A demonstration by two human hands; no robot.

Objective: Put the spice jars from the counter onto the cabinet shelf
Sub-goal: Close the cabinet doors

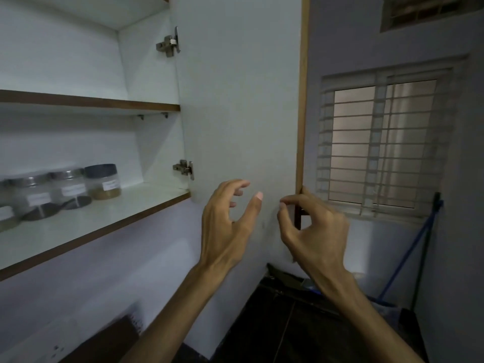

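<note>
We see four spice jars (65, 191) lined up on the lower cabinet shelf (110, 218), each bearing a white label too blurred to read. Three are clear with silver lids; the rightmost jar (102, 181) has a dark lid and holds tan powder. The cabinet door (243, 113) stands open. Our left hand (227, 221) hovers before it, fingers spread and empty, while our right hand (311, 226) curls around the door's wood-trimmed outer edge near its bottom corner.
</note>
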